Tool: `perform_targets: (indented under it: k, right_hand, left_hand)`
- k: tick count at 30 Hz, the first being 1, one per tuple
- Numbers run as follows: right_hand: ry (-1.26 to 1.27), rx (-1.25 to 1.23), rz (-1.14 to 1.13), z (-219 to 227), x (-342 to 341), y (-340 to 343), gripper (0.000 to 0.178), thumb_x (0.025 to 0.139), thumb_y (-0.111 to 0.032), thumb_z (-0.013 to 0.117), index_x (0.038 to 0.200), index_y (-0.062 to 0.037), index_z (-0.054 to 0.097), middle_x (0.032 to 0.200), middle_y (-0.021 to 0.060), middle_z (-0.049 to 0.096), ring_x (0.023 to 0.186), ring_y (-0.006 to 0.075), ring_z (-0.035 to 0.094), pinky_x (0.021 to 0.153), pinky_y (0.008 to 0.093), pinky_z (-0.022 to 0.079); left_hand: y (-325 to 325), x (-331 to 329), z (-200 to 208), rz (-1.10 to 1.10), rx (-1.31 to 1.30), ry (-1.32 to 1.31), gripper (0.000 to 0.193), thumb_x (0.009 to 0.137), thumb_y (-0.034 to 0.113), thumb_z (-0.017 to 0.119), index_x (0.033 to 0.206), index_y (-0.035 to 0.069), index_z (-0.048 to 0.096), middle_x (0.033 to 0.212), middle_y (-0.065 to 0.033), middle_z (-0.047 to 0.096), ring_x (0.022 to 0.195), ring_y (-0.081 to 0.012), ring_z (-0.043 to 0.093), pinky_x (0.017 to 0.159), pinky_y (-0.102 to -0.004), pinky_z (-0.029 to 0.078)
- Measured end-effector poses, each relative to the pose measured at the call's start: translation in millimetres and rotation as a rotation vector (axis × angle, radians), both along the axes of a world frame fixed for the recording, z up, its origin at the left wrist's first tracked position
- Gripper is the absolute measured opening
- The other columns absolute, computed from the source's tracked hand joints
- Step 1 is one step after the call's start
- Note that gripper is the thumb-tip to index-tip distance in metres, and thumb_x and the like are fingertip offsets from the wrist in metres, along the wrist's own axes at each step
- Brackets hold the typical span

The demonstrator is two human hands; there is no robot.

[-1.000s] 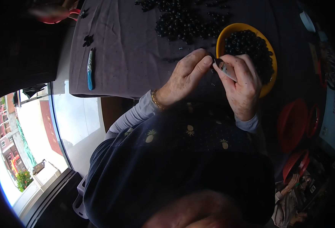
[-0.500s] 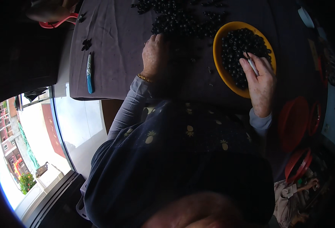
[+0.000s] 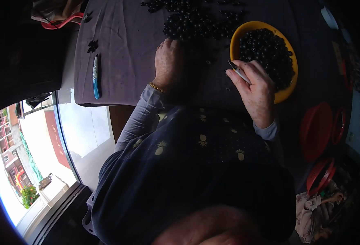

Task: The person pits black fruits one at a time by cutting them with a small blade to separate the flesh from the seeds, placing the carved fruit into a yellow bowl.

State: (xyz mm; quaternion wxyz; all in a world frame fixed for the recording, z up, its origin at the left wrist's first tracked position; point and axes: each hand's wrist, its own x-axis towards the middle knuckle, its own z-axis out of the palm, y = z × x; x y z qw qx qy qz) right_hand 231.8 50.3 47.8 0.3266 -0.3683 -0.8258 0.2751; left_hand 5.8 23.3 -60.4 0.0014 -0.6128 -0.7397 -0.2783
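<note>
A heap of small, shiny, round black pieces (image 3: 196,26) lies at the far middle of the cloth-covered table. My left hand (image 3: 167,61) rests at the heap's near edge, its fingers curled; whatever they hold is hidden. My right hand (image 3: 255,87) grips a small white-handled tool (image 3: 242,75) with a thin dark pointed tip, angled up and left. That hand is over the near left rim of a yellow bowl (image 3: 293,55), covering part of it. More round black pieces (image 3: 267,51) fill most of the bowl.
A blue pen-shaped tool (image 3: 96,77) lies at the table's left, near a small black cluster (image 3: 92,46). Red baskets (image 3: 316,130) stand at lower right. At far left is a red-rimmed item (image 3: 63,23). The table's near edge runs along my front.
My right hand has moved left with the white-handled tool, from above the bowl's contents to its near left rim. My left hand has stayed nearly in place.
</note>
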Motion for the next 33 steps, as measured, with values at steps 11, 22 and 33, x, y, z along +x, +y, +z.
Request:
perform_targets:
  k: [11,22,33]
  right_hand:
    - [0.153,0.1,0.096,16.9,-18.3,7.1,0.032,0.077,-0.003,0.072,0.108,-0.0025,0.065,0.083,0.0014,0.053,0.063,0.0075,0.051,0.058,0.0209,0.046]
    - [0.23,0.307,0.243,22.8,-36.5,2.6,0.034,0.072,0.004,0.073,0.105,-0.0018,0.065,0.091,0.0067,0.059,0.073,0.0118,0.06,0.058,0.0224,0.052]
    - [0.155,0.521,0.177,17.5,-34.7,7.8,0.035,0.07,0.003,0.074,0.104,0.0003,0.065,0.087,0.0079,0.061,0.074,0.0147,0.062,0.058,0.0243,0.052]
  left_hand:
    - [-26.2,31.7,75.3,-0.514,-0.045,-1.767,0.03,0.09,0.023,0.048,0.108,-0.001,0.052,0.096,-0.006,0.058,0.082,-0.0136,0.056,0.076,-0.0271,0.044]
    - [-34.4,51.0,98.1,-0.594,0.033,-1.963,0.022,0.095,0.019,0.045,0.107,0.002,0.051,0.091,-0.0038,0.057,0.082,-0.011,0.053,0.079,-0.0262,0.044]
    - [-31.2,64.2,100.4,-0.495,0.086,-1.972,0.024,0.099,0.022,0.04,0.108,0.004,0.052,0.093,0.0002,0.053,0.083,-0.007,0.047,0.077,-0.0235,0.04]
